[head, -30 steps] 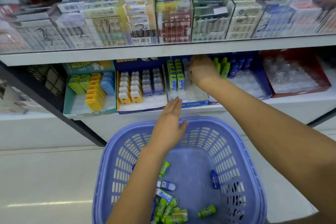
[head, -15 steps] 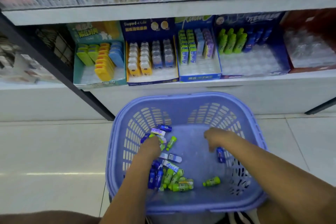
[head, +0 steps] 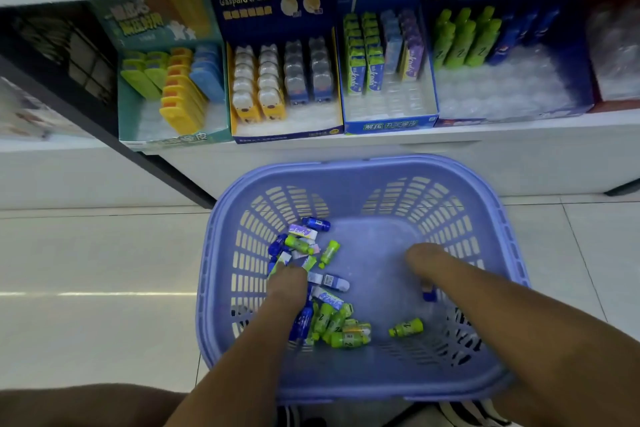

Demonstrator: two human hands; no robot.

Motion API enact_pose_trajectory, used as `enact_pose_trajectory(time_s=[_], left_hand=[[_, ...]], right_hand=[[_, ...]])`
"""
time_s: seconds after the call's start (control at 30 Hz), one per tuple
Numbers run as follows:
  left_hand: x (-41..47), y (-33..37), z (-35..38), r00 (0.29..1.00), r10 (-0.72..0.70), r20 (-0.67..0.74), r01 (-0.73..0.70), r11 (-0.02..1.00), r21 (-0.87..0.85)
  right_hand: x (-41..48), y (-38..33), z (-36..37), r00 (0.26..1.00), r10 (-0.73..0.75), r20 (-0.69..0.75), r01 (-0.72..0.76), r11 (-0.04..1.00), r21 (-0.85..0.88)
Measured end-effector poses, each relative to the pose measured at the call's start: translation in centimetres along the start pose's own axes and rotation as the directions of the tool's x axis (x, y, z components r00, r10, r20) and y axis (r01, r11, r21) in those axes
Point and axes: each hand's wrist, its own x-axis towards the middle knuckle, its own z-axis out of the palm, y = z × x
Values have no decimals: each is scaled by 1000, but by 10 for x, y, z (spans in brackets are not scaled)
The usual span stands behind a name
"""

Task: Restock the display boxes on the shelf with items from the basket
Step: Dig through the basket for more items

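A purple-blue plastic basket (head: 363, 165) stands on the floor below the shelf. Both my hands are down inside it. My left hand (head: 289, 282) is pushed into a pile of small boxes (head: 327, 298) and green bottle-shaped items (head: 341, 333) at the basket's left; its fingers are hidden. My right hand (head: 424, 260) hovers over the bare basket floor, fingers curled down and out of sight, with a blue item (head: 429, 295) just under the wrist. One green item (head: 407, 328) lies alone. The blue display box (head: 391, 123) and the dark blue bottle box (head: 512, 114) are partly filled.
On the same shelf stand a teal box (head: 173, 142) with yellow, green and blue cases and a navy box (head: 287, 136) with bear-shaped items. A red box (head: 613, 104) is at the far right. A dark shelf post (head: 138, 156) slants at left. White tiled floor surrounds the basket.
My right hand came down from the shelf box into the basket. My left hand moved from the basket's far rim into the pile. Over the last half second both hands barely shifted.
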Motion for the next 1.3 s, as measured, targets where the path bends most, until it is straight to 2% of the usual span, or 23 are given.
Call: enact_pose_trajectory(time_s=[0.07,0.13,0.2,0.23,0.27,0.33,0.37,0.43,0.5,0.57,0.63,0.77,0.9,0.93,1.13,1.3], left_hand=[[2,1,-2,1000,-1,23,3,999,-50],[2,2,-8,999,-3,33,9,986,-165],[-1,4,-21,999,22,43,-5,936,-352],[-3,6,-28,999,35,37,-13,880,-475],[-6,9,-36,999,41,31,-12,776,-630],[-14,18,-55,998,41,40,20,413,-911],[-18,22,-65,998,47,36,25,231,-973],[-26,30,-84,998,70,-4,-2,-30,-1000],[-34,33,-101,995,89,-47,-25,-236,-971],[-42,31,-115,986,144,-86,-20,-407,-913],[-51,27,-127,964,218,-149,-12,-528,-849],[-68,21,-145,915,256,-312,-121,-563,-817],[-82,18,-159,886,214,-412,-192,-641,-744],[-85,17,-162,879,208,-429,-200,-656,-728],[-100,18,-176,828,303,-472,-95,-753,-651],[-103,27,-189,827,279,-488,-44,-833,-551]], right_hand=[[-3,0,-3,999,-47,10,45,992,117],[-12,-5,-19,986,-110,121,92,984,150],[-22,-10,-41,958,-261,117,229,945,236],[-27,-11,-53,945,-317,84,276,907,319],[-34,-12,-64,935,-351,40,307,864,398],[-46,-13,-86,914,-404,-26,359,778,515],[-53,-13,-96,900,-434,-45,379,727,573],[-68,-13,-116,868,-487,-101,424,619,662],[-83,-12,-134,833,-508,-216,499,525,689],[-100,-12,-152,796,-493,-352,587,487,647],[-118,-12,-165,749,-500,-435,656,464,596],[-147,-13,-180,685,-486,-543,727,414,548],[-167,-19,-190,671,-413,-616,726,198,658],[-172,-21,-192,674,-381,-633,725,174,666],[-195,-29,-203,665,-255,-702,746,188,639],[-207,-30,-209,621,-230,-749,784,171,597]])
